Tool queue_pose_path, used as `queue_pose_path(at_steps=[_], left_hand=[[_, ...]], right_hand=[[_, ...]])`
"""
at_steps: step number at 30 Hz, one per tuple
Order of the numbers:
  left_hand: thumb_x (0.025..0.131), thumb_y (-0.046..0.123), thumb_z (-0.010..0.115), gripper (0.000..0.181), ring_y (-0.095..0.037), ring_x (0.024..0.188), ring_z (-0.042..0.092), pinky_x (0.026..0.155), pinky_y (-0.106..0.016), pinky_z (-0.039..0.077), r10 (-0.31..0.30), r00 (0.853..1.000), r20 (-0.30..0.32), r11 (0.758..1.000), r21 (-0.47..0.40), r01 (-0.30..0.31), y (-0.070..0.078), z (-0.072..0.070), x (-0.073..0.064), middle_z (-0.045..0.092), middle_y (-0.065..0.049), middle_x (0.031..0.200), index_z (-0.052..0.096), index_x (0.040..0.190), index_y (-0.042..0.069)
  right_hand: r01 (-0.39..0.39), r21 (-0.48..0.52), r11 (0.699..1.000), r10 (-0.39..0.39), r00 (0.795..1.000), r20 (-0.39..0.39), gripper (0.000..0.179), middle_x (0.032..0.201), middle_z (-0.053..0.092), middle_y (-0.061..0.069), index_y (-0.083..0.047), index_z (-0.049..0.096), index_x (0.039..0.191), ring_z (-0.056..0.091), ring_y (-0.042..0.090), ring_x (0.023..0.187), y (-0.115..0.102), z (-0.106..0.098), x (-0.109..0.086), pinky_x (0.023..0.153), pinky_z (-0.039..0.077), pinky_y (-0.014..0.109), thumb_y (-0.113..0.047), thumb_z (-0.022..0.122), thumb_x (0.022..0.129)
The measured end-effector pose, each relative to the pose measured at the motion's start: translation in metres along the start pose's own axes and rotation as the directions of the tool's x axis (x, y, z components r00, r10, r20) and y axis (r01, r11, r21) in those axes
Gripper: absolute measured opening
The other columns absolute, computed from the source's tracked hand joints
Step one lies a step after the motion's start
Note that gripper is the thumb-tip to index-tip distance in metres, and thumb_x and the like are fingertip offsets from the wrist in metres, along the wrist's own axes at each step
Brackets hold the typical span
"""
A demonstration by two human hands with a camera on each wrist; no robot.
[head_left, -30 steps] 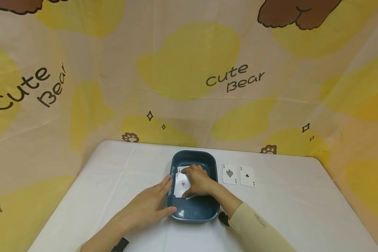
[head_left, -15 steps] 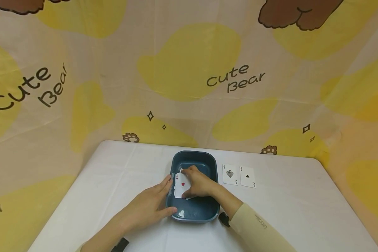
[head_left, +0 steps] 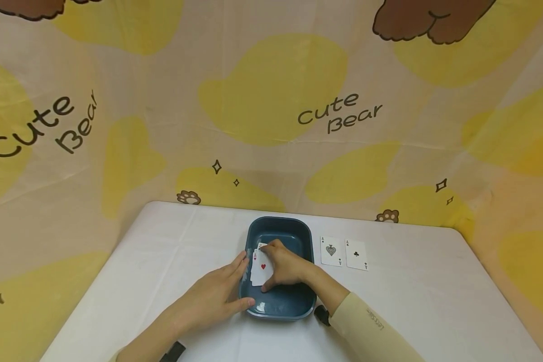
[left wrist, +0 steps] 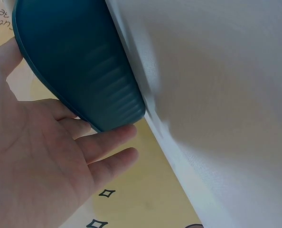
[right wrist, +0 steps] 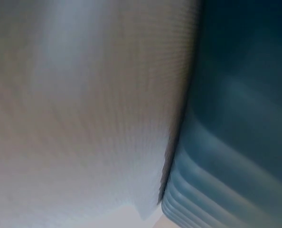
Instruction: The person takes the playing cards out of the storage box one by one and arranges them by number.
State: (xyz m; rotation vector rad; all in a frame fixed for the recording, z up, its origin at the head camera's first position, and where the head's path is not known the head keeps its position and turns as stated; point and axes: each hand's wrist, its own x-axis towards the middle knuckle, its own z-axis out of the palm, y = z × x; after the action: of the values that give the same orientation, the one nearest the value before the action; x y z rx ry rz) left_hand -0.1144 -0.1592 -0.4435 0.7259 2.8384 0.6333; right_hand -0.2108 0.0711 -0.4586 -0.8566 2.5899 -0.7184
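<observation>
Inside a dark blue, rounded rectangular dish (head_left: 280,306), an ace of hearts (head_left: 260,274) lies face up on other playing cards. The right hand (head_left: 289,264) reaches in from the right and grips the ace of hearts, thumb at its lower edge and fingertips by its upper edge, hiding its right part. Along the dish's left side rests the left hand (head_left: 219,289), fingers extended and thumb apart near the rim. The left wrist view shows the left hand (left wrist: 46,152) with its fingers against the dish wall (left wrist: 79,61). The right wrist view shows only the ribbed dish side (right wrist: 240,118).
An ace of spades (head_left: 337,256) and an ace of clubs (head_left: 359,261) lie face up side by side, right of the dish. Everything stands on a white-covered table (head_left: 425,291). Behind it hangs a yellow patterned cloth (head_left: 271,100).
The ace of hearts in the dish has shifted and tilted slightly under the right hand's fingers, its corner index now clearer. The left hand and the dish have stayed put.
</observation>
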Motion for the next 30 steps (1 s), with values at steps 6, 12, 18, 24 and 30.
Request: queue_pose_path(at_steps=[6, 12, 18, 24, 30], left_hand=[[0.098, 0.07, 0.056, 0.096, -0.035, 0.149, 0.042, 0.117, -0.053, 0.041, 0.004, 1.0, -0.002, 1.0, 0.005, -0.004, -0.0008, 0.0006, -0.0011, 0.018, -0.004, 0.175, 0.029, 0.165, 0.007], [0.099, 0.063, 0.062, 0.093, -0.037, 0.148, 0.043, 0.116, -0.055, 0.041, 0.001, 1.0, -0.004, 1.0, -0.001, -0.001, 0.0, 0.0012, 0.0004, 0.02, -0.006, 0.174, 0.03, 0.165, 0.006], [0.099, 0.062, 0.062, 0.092, -0.037, 0.148, 0.043, 0.116, -0.055, 0.041, 0.0, 1.0, -0.002, 1.0, 0.004, 0.0, 0.0004, 0.0013, 0.0006, 0.019, -0.006, 0.174, 0.03, 0.165, 0.005], [0.098, 0.066, 0.06, 0.094, -0.036, 0.148, 0.043, 0.116, -0.054, 0.041, -0.004, 1.0, -0.008, 1.0, 0.005, 0.004, 0.0003, 0.0005, -0.0004, 0.018, -0.004, 0.174, 0.03, 0.165, 0.006], [0.099, 0.062, 0.062, 0.092, -0.036, 0.148, 0.042, 0.117, -0.054, 0.04, -0.003, 1.0, -0.002, 1.0, -0.003, 0.003, 0.0011, -0.0005, -0.0005, 0.019, -0.005, 0.174, 0.031, 0.165, 0.006]], right_hand=[[-0.002, 0.003, 1.0, 0.002, 1.0, -0.001, 0.097, 0.136, 0.053, 0.016, 0.001, 0.053, 0.148, 0.058, 0.019, 0.103, -0.0003, 0.0003, -0.0002, 0.091, 0.054, 0.032, -0.029, 0.1, 0.068], [-0.001, 0.029, 1.0, 0.001, 1.0, -0.015, 0.098, 0.135, 0.054, 0.016, 0.001, 0.053, 0.148, 0.058, 0.019, 0.101, 0.0, 0.0007, -0.0001, 0.09, 0.054, 0.032, -0.027, 0.101, 0.067], [0.009, 0.045, 0.999, -0.008, 1.0, -0.028, 0.099, 0.136, 0.053, 0.017, 0.001, 0.051, 0.15, 0.057, 0.02, 0.104, 0.0002, 0.0002, -0.0007, 0.093, 0.053, 0.033, -0.023, 0.1, 0.068], [0.044, 0.096, 0.994, -0.036, 0.996, -0.085, 0.099, 0.141, 0.051, 0.018, 0.002, 0.049, 0.151, 0.057, 0.021, 0.103, -0.0018, -0.0041, -0.0022, 0.088, 0.053, 0.032, -0.025, 0.099, 0.07], [0.052, 0.098, 0.994, -0.043, 0.995, -0.095, 0.098, 0.143, 0.051, 0.017, 0.0, 0.05, 0.151, 0.056, 0.022, 0.108, -0.0043, -0.009, -0.0059, 0.089, 0.052, 0.034, -0.028, 0.098, 0.071]])
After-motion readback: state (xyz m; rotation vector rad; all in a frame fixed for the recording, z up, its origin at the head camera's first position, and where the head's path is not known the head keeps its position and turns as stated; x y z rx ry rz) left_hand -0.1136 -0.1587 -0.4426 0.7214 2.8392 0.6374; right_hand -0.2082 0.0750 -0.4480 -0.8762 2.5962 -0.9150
